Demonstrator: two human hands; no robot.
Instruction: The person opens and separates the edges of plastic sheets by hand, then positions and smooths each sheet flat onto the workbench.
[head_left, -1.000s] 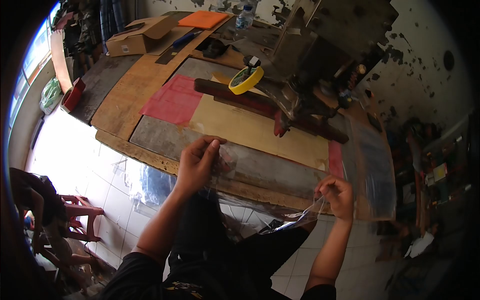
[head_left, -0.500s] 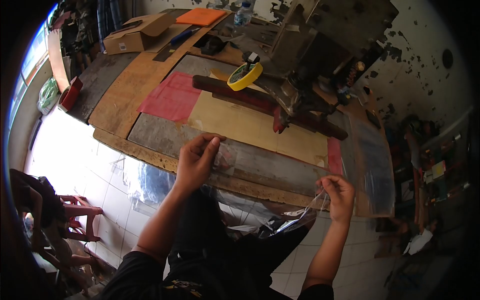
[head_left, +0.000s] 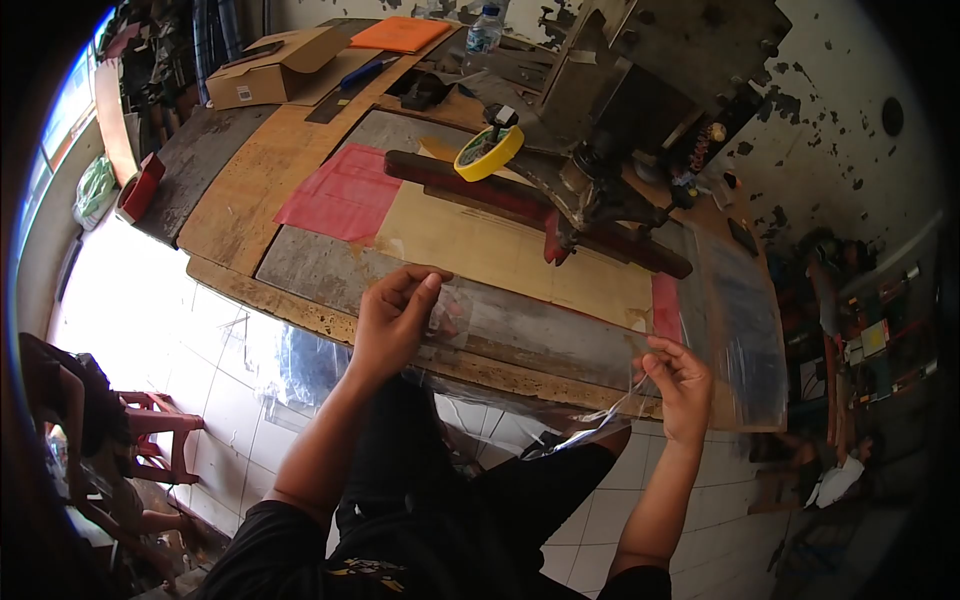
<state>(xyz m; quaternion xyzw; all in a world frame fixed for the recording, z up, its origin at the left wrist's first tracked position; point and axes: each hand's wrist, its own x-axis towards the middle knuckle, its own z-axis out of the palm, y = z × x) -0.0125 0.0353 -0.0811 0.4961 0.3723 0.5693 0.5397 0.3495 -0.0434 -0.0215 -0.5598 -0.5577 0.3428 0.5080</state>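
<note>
A clear plastic sheet [head_left: 545, 425] is stretched between my two hands in front of the workbench and hangs over its front edge. My left hand [head_left: 393, 318] pinches the sheet's left upper corner between thumb and fingers. On the other side my right hand [head_left: 680, 385] pinches its right end, where the plastic shows bright creases. Just beyond both hands lies a cream-coloured board [head_left: 500, 248] with red end pieces [head_left: 338, 190]. A long dark bar [head_left: 480, 195] of a press crosses above the board.
A metal machine [head_left: 690, 60] stands at the back, with a yellow tape roll [head_left: 489, 153] hanging by its bar. Behind are a cardboard box [head_left: 275, 68], an orange folder [head_left: 400, 33] and a water bottle [head_left: 485, 32]. Clear sheets [head_left: 752, 350] lie at the right. A red stool [head_left: 165, 425] stands left.
My right hand has risen very slightly, lifting the sheet's right end and shifting its creases. My left hand keeps its pinch in the same place.
</note>
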